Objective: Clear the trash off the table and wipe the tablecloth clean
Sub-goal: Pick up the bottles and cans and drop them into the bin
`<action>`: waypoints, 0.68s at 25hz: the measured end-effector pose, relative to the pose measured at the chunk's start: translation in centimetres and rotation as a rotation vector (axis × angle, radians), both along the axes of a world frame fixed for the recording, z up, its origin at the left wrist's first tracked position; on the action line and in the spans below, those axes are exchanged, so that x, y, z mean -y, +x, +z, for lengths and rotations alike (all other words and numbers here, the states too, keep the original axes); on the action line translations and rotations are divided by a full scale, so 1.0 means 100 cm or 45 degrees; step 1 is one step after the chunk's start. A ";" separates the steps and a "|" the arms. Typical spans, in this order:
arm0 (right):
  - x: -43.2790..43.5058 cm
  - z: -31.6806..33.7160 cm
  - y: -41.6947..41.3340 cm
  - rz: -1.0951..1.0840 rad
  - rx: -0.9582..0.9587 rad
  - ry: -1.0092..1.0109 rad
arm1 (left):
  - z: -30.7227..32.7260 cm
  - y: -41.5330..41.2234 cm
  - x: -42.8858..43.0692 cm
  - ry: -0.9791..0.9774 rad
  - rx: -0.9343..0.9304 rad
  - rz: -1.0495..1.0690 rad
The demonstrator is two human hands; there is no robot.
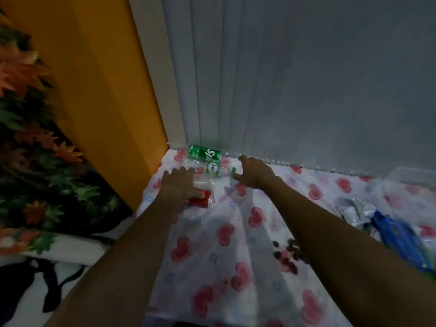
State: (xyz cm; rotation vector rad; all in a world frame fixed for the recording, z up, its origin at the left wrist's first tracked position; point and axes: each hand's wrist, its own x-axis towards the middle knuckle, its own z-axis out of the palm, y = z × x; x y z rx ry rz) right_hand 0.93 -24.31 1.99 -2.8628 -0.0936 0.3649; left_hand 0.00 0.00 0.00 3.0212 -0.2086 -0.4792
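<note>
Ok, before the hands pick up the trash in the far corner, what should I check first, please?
1. Is the left hand free? Ok: fingers straight, lying over the red can.
2. Is the right hand free? Ok: open, holding nothing, beside the clear bottle.
3. Is the green can reachable? Ok: it lies on its side just beyond the bottle.
4. Are the cans empty? Cannot tell.
5. Is the tablecloth ready for wiping? Not ok: dark crumbs and a blue wrapper lie on it.
</note>
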 end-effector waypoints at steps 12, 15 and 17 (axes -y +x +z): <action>-0.086 -0.080 0.110 -0.097 -0.171 -0.126 | -0.111 0.052 -0.056 -0.143 0.091 -0.423; -0.083 -0.084 0.111 -0.075 -0.192 -0.132 | -0.121 0.047 -0.062 -0.158 0.164 -0.416; -0.080 -0.082 0.106 -0.060 -0.167 -0.128 | -0.120 0.041 -0.064 -0.121 0.261 -0.413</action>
